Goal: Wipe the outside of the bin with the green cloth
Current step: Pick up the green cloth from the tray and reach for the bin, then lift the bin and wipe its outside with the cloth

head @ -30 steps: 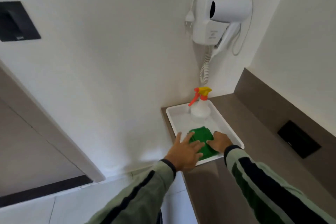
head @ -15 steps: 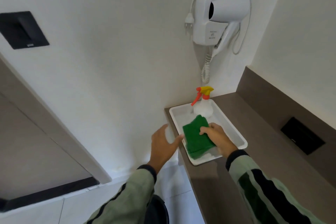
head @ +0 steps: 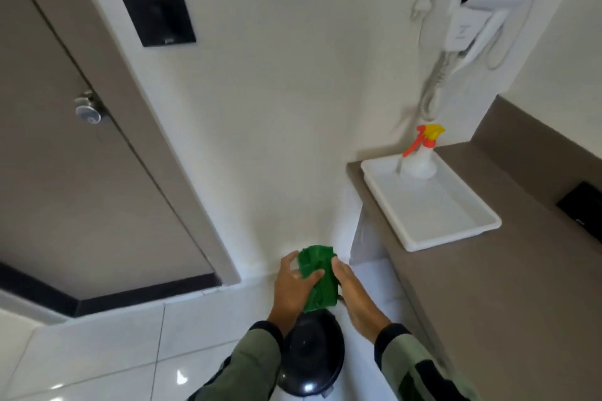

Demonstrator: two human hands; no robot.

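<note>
A round black bin [head: 311,355] with a glossy lid stands on the white floor tiles below my arms, partly covered by my left sleeve. The green cloth [head: 318,277] hangs crumpled in the air just above the bin, near the wall. My left hand [head: 293,283] grips the cloth with thumb and fingers wrapped around its left side. My right hand [head: 353,295] presses flat against the cloth's right side. Whether the cloth touches the bin cannot be made out.
A brown counter [head: 488,286] runs along the right, carrying a white tray [head: 456,228] with a spray bottle [head: 422,156]. A white hair dryer [head: 482,6] hangs on the wall above. A brown door [head: 65,156] with a knob stands at the left.
The cloth left the white tray and came down to the left, above the bin. Both hands now hold it. The view has swung down and left, bringing the door and bin into sight.
</note>
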